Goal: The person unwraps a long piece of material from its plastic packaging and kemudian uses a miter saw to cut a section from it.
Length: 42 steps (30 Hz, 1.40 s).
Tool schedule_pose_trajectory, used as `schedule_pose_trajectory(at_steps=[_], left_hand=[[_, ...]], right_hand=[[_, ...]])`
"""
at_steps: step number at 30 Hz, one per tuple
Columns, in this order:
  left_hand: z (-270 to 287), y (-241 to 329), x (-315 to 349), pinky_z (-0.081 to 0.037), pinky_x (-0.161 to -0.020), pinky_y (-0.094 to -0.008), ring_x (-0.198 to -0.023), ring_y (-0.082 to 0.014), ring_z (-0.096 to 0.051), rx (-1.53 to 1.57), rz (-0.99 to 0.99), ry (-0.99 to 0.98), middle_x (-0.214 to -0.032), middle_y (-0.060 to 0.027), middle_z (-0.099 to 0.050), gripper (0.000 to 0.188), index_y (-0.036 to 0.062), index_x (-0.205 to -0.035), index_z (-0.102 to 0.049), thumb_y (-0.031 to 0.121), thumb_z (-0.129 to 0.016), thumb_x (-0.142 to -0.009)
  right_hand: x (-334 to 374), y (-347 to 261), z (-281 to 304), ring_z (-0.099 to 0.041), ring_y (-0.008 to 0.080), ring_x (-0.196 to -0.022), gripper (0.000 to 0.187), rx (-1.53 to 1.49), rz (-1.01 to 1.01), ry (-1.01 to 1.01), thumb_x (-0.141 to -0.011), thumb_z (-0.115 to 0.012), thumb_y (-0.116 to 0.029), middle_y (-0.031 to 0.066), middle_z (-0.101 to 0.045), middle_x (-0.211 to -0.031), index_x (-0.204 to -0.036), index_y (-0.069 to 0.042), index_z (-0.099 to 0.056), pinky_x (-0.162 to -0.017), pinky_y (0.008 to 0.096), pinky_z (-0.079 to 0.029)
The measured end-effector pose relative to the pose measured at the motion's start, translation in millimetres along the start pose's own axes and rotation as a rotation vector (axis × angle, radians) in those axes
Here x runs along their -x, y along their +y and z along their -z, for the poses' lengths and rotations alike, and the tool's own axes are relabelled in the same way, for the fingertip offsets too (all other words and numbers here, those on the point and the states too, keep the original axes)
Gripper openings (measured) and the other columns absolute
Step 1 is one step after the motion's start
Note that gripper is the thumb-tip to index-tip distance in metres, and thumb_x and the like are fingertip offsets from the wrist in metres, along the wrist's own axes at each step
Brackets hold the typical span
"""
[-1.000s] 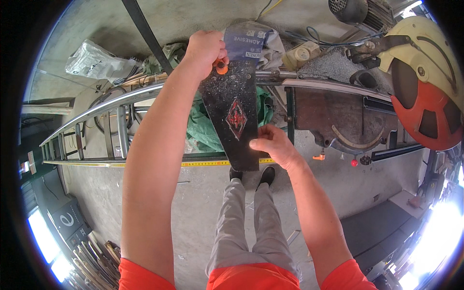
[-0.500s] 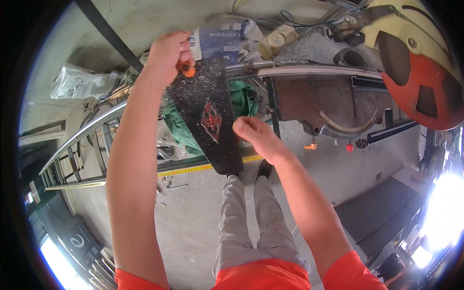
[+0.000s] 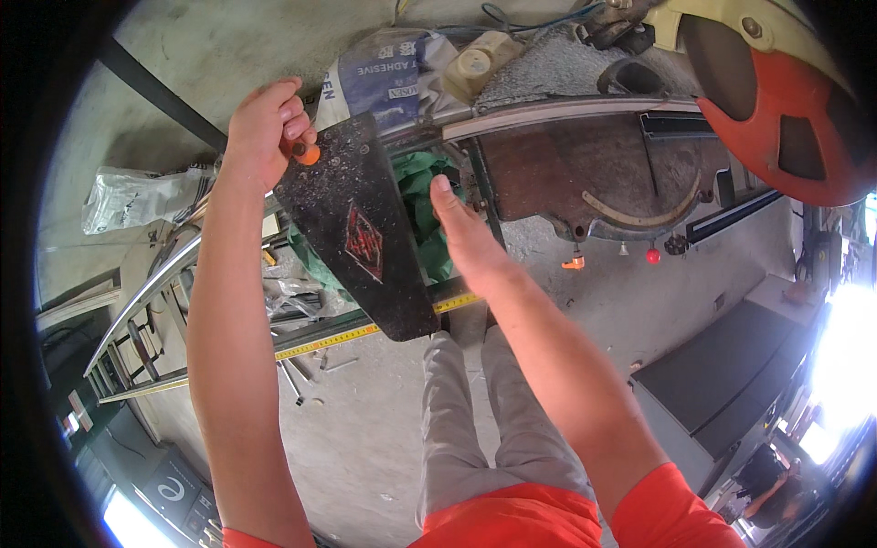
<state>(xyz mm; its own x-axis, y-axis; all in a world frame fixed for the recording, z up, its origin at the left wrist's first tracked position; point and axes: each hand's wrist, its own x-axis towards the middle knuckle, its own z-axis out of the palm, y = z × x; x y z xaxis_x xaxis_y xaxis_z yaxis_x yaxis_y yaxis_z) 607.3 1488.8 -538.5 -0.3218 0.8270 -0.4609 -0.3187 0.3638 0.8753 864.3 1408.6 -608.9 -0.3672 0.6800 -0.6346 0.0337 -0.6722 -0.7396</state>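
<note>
My left hand is closed round the orange-and-black handle of a handsaw. The saw's broad black blade tapers toward me, dusted with pale specks and marked with a red diamond. It hangs tilted over the bench frame, its narrow end close above a yellow measuring strip. To the right of the blade, my right hand is apart from it and empty, thumb stretched up. Its other fingers are partly hidden behind the thumb side. Beneath the saw lies crumpled green sheeting.
A cutting machine with an orange guard stands right, above a brown metal table. Beyond the saw lies a blue-and-white bag. A metal ladder lies left; loose metal pieces are on the floor. Another person is lower right.
My left hand and the handsaw have shifted left and slightly nearer, with the blade slanting more. My right hand has come away from the blade's edge and its thumb now points up.
</note>
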Motion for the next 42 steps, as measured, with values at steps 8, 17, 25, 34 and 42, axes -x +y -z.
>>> schedule_pose_trajectory(at_steps=[8,17,25,34,42], left_hand=[[-2.3,0.7,-0.7,-0.038,-0.059,-0.0315,-0.052,-0.0091,-0.036,0.022,0.018,-0.016,-0.061,0.0048,-0.036,0.016,0.0046,-0.109,-0.055,0.014,-0.055,-0.096],[2.8,-1.2,0.2,-0.038,-0.058,-0.0316,-0.052,-0.0092,-0.036,0.033,0.022,0.007,-0.061,0.0048,-0.036,0.012,0.0056,-0.105,-0.055,0.014,-0.055,-0.097],[1.6,2.6,-4.5,-0.038,-0.053,-0.0330,-0.049,-0.0099,-0.034,0.007,0.044,0.044,-0.059,0.0048,-0.035,0.013,0.0073,-0.105,-0.056,0.017,-0.056,-0.096],[-10.6,-0.4,3.2,-0.043,-0.044,-0.0345,-0.047,-0.0132,-0.043,0.013,0.054,0.078,-0.063,0.0004,-0.045,0.021,0.0048,-0.111,-0.055,0.022,-0.054,-0.099],[-118.0,-41.4,74.0,-0.053,-0.068,-0.0366,-0.075,-0.0255,-0.064,-0.835,-0.755,0.575,-0.082,-0.0093,-0.066,0.014,-0.0016,-0.093,-0.066,0.010,-0.058,-0.093]], right_hand=[[-5.6,30.0,-29.3,-0.026,0.0302,-0.147,0.108,-0.063,0.063,-0.072,-0.089,-0.039,-0.079,0.0242,-0.030,-0.157,-0.151,0.008,-0.024,-0.120,0.0349,-0.017],[-6.3,23.0,-21.9,-0.034,0.0242,-0.141,0.102,0.110,0.120,0.098,-0.092,-0.036,-0.077,0.0169,-0.036,-0.154,-0.150,0.006,-0.032,-0.119,0.0347,-0.020],[-4.6,52.1,-38.3,-0.028,0.0289,-0.145,0.093,-0.091,0.215,0.019,-0.098,-0.039,-0.066,0.0234,-0.032,-0.155,-0.149,0.011,-0.027,-0.118,0.0328,-0.020],[184.6,23.0,29.6,-0.042,0.0325,-0.139,0.079,0.633,0.142,-0.099,-0.092,-0.063,-0.051,0.0227,-0.042,-0.150,-0.144,0.005,-0.040,-0.113,0.0412,-0.035],[272.3,36.1,229.8,-0.067,0.0178,-0.101,0.040,0.390,-0.204,0.531,-0.089,-0.073,-0.031,0.0108,-0.073,-0.108,-0.116,-0.001,-0.068,-0.088,0.0308,-0.052]])
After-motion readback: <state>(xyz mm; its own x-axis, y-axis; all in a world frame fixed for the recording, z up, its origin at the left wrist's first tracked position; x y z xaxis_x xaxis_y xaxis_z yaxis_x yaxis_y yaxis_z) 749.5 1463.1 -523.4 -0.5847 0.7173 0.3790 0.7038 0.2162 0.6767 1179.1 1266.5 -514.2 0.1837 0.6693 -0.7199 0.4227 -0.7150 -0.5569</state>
